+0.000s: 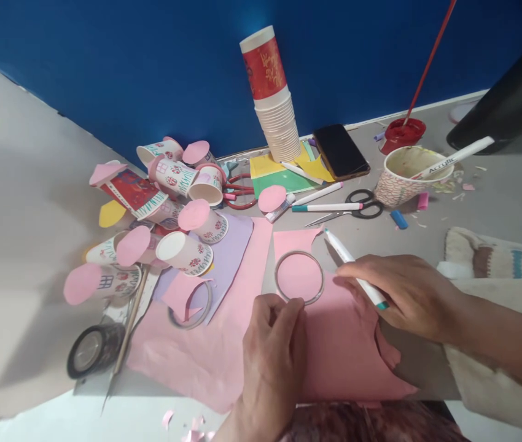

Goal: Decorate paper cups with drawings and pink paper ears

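Right hand (408,294) has a white-and-green marker (344,252) gripped pen-style, one green end pointing away beyond the ring's right side; can't tell if that end touches anything. Left hand (274,353) has fingertips on the near edge of a thin ring (323,277); can't tell pinch from plain pressure, but it looks meant to stop the ring sliding. Ring lies flat on pink paper (344,350), toward the sheet's far left part. Left of that: another pink sheet (224,368) partly under a purple sheet (245,236), plus a second ring (210,304) overlapping a pink scrap (182,291). Further left, decorated cups (201,256) crowd together, many tipped over, several with pink discs (136,245) at their ends. Beyond the ring: scissors (335,216) and loose markers (325,207), probably parked close for easy reach. Patterned cup (392,184) seems to double as holder for a white pen (466,153). Cup stack (277,120) stands near the blue wall (159,67), nested presumably to save room.
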Tool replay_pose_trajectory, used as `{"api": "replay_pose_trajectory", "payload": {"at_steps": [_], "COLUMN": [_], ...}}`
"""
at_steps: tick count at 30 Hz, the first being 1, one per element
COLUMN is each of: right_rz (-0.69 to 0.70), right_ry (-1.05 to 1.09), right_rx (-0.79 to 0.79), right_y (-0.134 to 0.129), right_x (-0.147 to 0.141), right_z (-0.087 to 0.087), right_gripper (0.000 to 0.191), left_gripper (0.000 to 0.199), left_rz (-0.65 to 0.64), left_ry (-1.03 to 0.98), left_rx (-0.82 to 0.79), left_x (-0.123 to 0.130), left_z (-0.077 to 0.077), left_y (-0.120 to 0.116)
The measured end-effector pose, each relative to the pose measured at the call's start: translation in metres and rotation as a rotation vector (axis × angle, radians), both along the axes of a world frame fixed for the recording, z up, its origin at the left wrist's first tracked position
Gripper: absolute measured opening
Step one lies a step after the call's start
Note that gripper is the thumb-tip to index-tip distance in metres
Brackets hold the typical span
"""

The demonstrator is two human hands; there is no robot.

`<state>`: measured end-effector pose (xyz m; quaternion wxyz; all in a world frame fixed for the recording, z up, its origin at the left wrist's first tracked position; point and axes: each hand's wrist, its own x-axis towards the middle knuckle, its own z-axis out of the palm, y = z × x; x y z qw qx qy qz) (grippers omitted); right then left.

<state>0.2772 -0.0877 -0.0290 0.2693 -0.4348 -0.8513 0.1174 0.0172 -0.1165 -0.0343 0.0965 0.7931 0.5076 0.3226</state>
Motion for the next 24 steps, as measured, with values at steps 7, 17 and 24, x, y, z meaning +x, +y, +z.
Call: {"api": "replay_pose_trajectory", "payload": {"at_steps": [7,17,24], "right_rz": [-0.035,0.082,0.038], "right_ry": [0.012,-0.257,-0.257], "right_rx": [-0.034,0.000,0.066], "right_y": [-0.009,-0.011,-0.004], "right_x": [0.007,0.053,0.045], "right_z": [-0.011,-0.031,-0.016], "right_gripper": [0.054,0.045,0.039], "left_gripper": [0.029,0.020,0.019], "left_rz": [-0.066,-0.257,-0.398], "left_ry": [-0.053,-0.056,0.068], "left_rx": [0.012,0.104,0.023], "left_x": [0.003,0.006,0.002], "left_z": [-0.001,0.009,0.014], "left_y": [-0.003,-0.002,-0.002]}}
